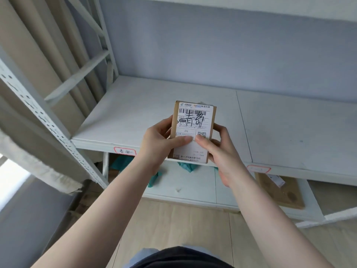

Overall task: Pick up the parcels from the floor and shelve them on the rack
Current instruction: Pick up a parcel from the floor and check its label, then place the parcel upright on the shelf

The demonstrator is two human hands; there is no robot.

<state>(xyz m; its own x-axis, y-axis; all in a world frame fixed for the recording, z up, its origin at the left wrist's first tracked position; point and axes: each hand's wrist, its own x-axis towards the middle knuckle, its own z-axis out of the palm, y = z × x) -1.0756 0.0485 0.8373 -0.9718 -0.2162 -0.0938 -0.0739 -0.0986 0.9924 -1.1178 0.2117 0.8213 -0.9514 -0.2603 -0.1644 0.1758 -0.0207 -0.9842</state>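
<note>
Both hands' grip (195,140) holds a parcel (193,120) over the rack (135,113).

Small print on the parcel label (193,132) too fine to read, red-bordered shelf tags (124,151) blurred, teal item (188,166) mostly hidden behind the parcel (174,120), flat brown parcel (280,192) partly under the shelf (289,132)

parcel (193,130): brown, white label, black stripes
rack (135,105): white
wall (212,45): light blue
curtain (38,45): tan
floor (173,225): pale wood

Blue-grey wall (212,45), beige curtain (38,45), wood floor (173,229)
</note>
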